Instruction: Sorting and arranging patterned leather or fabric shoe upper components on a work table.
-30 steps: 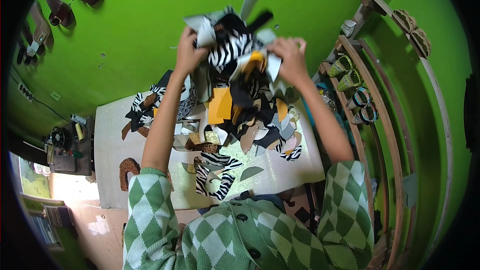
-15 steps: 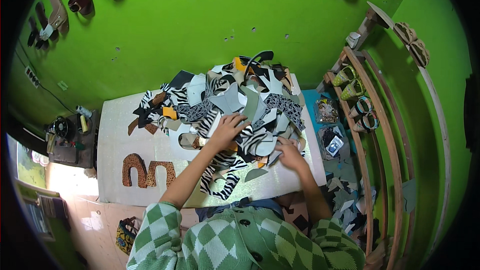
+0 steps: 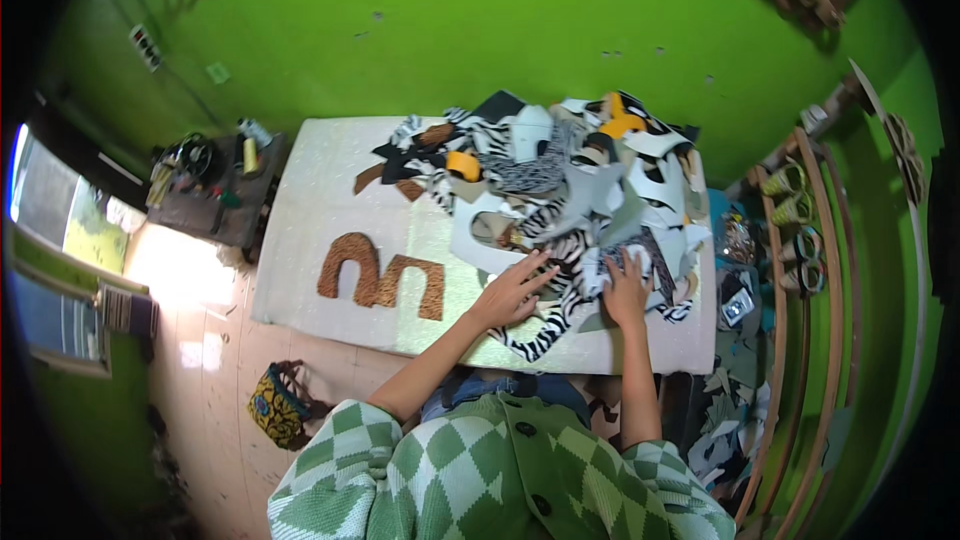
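A heap of cut shoe-material pieces (image 3: pixel 590 188) in grey, white, black, yellow and zebra print covers the right half of the pale table (image 3: pixel 290 230). My left hand (image 3: pixel 512 292) rests at the heap's near left edge, fingers spread, touching zebra-print pieces (image 3: pixel 538 343). On the front right part of the heap lies my right hand (image 3: pixel 628 292), its fingers apart and pointing away from me. No piece is gripped in either hand. Two arch-shaped animal-print pieces in brown (image 3: pixel 347 258) lie side by side on the left of the table.
A dark side table (image 3: pixel 215 190) with thread spools stands to the left. A patterned bag (image 3: pixel 277 410) sits on the floor. At the right is a wooden rack (image 3: pixel 800 320) with sandals, beside scraps on the floor (image 3: pixel 725 410). More shoes hang on the green wall.
The view has turned left, so the table appears farther right. My left hand has come nearer off the middle of the heap. Along the heap's front, my right hand has moved leftward.
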A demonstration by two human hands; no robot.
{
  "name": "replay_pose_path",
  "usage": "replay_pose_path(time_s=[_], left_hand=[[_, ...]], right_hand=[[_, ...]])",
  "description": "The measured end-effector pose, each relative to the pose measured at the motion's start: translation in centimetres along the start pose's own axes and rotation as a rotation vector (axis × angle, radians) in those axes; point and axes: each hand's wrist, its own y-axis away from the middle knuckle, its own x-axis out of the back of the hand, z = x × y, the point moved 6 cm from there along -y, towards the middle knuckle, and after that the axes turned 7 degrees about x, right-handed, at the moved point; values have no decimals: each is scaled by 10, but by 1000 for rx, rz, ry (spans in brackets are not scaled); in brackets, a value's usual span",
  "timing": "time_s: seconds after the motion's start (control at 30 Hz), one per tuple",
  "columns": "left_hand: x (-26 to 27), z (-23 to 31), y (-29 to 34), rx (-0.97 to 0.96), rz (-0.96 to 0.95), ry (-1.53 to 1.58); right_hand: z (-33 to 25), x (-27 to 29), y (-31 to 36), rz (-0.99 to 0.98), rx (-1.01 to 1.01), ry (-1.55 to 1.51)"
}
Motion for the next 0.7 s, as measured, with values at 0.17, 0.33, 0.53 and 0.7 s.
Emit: replay_pose_path(time_s=[0.17,0.33,0.53,0.7], left_hand=[[57,-62,61,256,154,-66],[80,-154,134,528,246,-433],[85,-214,135,711,-36,-412],[88,-224,117,637,-91,-413]], right_hand=[[-29,12,6,93,-83,-114],[-98,2,14,273,92,-450],[-102,-31,21,163,-256,-246],[-72,-30,48,423,-215,-395]])
